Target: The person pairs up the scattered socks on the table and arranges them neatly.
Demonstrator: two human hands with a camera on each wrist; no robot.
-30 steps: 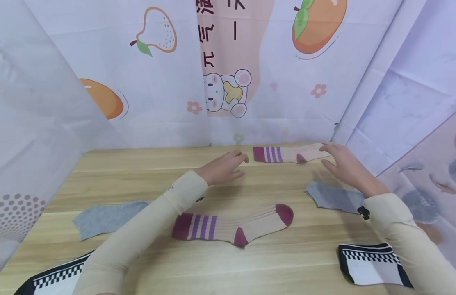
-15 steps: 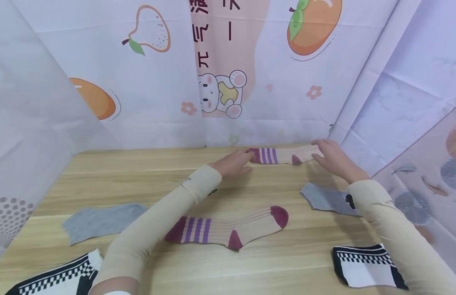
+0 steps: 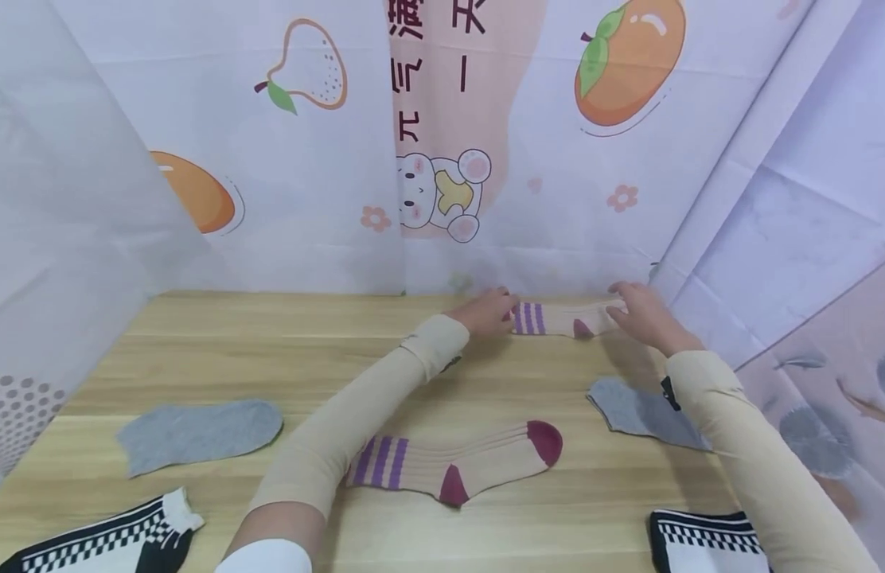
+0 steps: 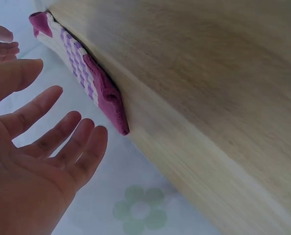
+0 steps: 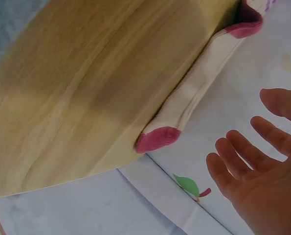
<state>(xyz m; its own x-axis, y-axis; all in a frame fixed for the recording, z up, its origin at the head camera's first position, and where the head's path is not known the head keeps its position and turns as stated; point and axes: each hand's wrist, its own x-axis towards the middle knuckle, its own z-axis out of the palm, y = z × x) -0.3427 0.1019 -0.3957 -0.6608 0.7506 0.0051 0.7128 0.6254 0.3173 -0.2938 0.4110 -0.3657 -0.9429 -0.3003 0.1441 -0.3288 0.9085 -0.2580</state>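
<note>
A cream sock with purple stripes and a maroon cuff, heel and toe (image 3: 557, 319) lies at the back edge of the table. My left hand (image 3: 488, 313) is over its cuff end, and my right hand (image 3: 645, 315) is at its toe end. In the left wrist view the left hand's fingers are spread and relaxed, apart from the maroon cuff (image 4: 113, 107). The right wrist view has the right hand's fingers loosely extended beside the maroon toe (image 5: 158, 139), with a gap between. Nearer the front lies a matching striped sock (image 3: 485, 465), its cuff partly hidden by my left sleeve.
A grey sock (image 3: 202, 434) and a black-and-white checkered sock (image 3: 102, 541) lie at left. On the right are another grey sock (image 3: 646, 414) and another checkered sock (image 3: 711, 545), both partly behind my right sleeve. Printed curtains (image 3: 306, 199) border the table's back and sides.
My left hand has moved right to the cuff end of the far striped sock. The right hand has shifted slightly left at the toe. The socks appear to lie as before.
</note>
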